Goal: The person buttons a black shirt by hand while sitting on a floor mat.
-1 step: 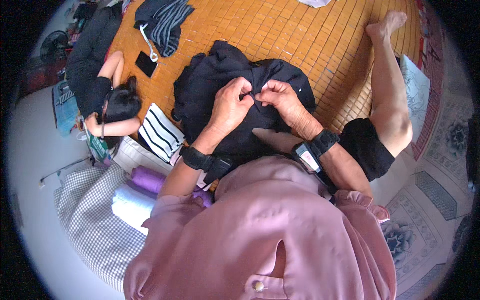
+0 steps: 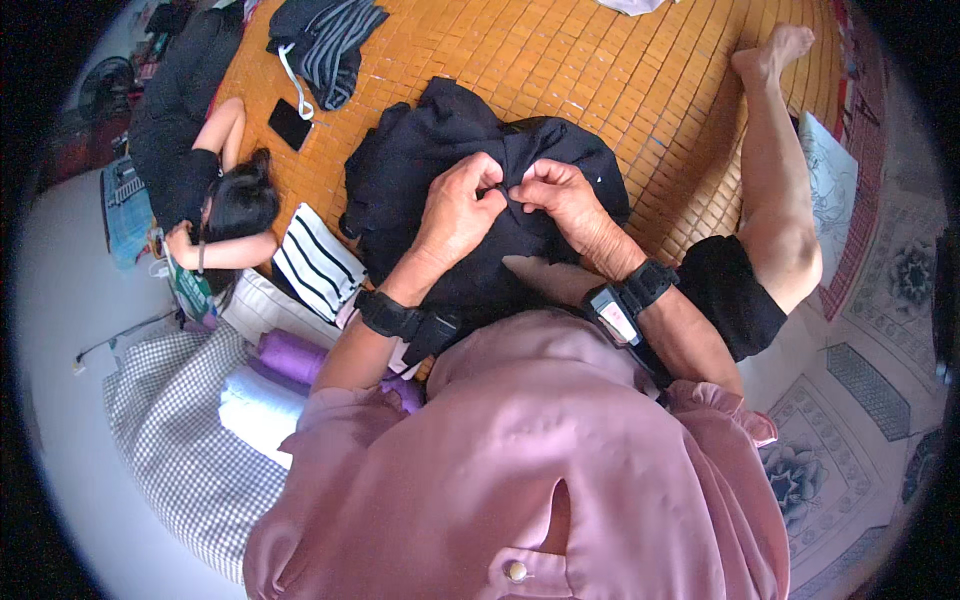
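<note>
Hands (image 2: pixel 460 212) (image 2: pixel 568 203) on white-flecked black cloth (image 2: pixel 410 160)

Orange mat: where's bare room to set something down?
Free: the mat beyond the black cloth, between the dark striped garment and the bare foot; also between the black cloth and the bare leg. Crowded: near left, with the white striped cloth, purple roll and checked fabric.

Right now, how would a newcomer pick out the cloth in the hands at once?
On the orange mat, look just beyond the pink shirt. There the left hand and right hand pinch the black cloth, a wide rumpled heap. Unlike the striped garment farther left, it shows no stripes.
</note>
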Available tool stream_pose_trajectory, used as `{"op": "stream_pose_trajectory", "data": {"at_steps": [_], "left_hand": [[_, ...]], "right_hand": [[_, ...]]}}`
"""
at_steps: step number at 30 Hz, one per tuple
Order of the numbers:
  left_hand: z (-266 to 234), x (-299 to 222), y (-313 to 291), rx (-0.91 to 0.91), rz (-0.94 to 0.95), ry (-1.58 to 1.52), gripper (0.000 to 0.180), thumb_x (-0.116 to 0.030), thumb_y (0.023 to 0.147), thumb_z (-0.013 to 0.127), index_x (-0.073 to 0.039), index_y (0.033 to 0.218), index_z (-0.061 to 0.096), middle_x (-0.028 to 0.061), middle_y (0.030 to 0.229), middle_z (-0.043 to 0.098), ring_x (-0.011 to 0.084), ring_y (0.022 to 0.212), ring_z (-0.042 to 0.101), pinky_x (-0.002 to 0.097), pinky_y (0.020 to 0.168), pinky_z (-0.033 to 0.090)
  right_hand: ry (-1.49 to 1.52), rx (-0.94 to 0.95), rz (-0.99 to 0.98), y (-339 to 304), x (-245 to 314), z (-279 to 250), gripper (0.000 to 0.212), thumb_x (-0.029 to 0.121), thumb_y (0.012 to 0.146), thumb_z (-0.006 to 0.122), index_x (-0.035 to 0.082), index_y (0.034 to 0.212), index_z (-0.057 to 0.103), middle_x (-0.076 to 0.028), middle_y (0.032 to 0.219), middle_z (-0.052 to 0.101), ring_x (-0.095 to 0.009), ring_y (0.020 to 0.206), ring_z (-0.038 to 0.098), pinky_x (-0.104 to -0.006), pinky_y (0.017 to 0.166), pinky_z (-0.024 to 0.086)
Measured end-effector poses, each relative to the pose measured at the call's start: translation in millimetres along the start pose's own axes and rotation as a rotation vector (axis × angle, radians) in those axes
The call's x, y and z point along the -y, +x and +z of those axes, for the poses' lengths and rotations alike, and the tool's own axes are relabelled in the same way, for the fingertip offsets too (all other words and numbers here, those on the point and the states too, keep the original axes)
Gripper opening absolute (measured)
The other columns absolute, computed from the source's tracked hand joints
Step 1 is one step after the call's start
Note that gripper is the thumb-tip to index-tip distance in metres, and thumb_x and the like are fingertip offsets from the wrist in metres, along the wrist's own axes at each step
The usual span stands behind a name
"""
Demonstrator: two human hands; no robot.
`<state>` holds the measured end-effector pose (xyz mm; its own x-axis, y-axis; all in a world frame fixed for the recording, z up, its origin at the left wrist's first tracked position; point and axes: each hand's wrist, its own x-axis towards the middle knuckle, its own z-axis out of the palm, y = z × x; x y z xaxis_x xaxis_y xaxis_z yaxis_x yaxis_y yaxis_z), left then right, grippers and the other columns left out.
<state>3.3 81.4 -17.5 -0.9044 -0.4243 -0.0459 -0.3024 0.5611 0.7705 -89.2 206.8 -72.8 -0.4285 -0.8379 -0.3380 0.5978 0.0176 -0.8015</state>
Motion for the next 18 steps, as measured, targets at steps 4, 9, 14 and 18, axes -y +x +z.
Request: {"op": "stream_pose_trajectory", "data": {"at_steps": [4,9,14,18], "left_hand": [[-10,2,-2,0.08,-0.069,-0.091,0.013,0.006,0.068,0.054,-0.002,0.078,0.051,0.0029,0.069,0.055,0.0089,0.065,0.054,0.0234,0.059,0.045],[-14,14,0,0.21,-0.158,-0.307,0.011,0.006,0.07,0.054,-0.003,0.077,0.052,-0.0033,0.071,0.052,0.0041,0.066,0.048,0.0191,0.059,0.04],[-17,23,2,0.212,-0.159,-0.378,0.008,-0.001,0.069,0.057,-0.001,0.077,0.055,0.0042,0.068,0.058,0.0098,0.063,0.056,0.0242,0.059,0.046],[-15,29,-1,0.295,-0.165,-0.408,0.012,0.004,0.073,0.056,-0.004,0.079,0.05,-0.003,0.071,0.051,0.0037,0.066,0.048,0.0193,0.06,0.041]], "right_hand": [[-0.006,0.044,-0.003,-7,7,13,0.01,0.007,0.072,0.064,0.007,0.073,0.054,0.002,0.069,0.055,-0.007,0.064,0.049,-0.0221,0.06,0.041],[-0.44,-0.041,-0.145,-6,1,17,0.014,0.009,0.074,0.064,0.003,0.076,0.051,0.001,0.066,0.051,-0.008,0.064,0.047,-0.0236,0.06,0.041],[-0.445,-0.031,-0.108,-3,10,17,0.014,0.013,0.076,0.063,0.003,0.075,0.053,0.0,0.063,0.05,-0.007,0.06,0.044,-0.0244,0.055,0.04],[-0.63,0.002,-0.129,1,12,12,0.018,0.018,0.077,0.063,0.002,0.073,0.055,0.003,0.06,0.049,-0.006,0.058,0.041,-0.0238,0.053,0.038]]}}
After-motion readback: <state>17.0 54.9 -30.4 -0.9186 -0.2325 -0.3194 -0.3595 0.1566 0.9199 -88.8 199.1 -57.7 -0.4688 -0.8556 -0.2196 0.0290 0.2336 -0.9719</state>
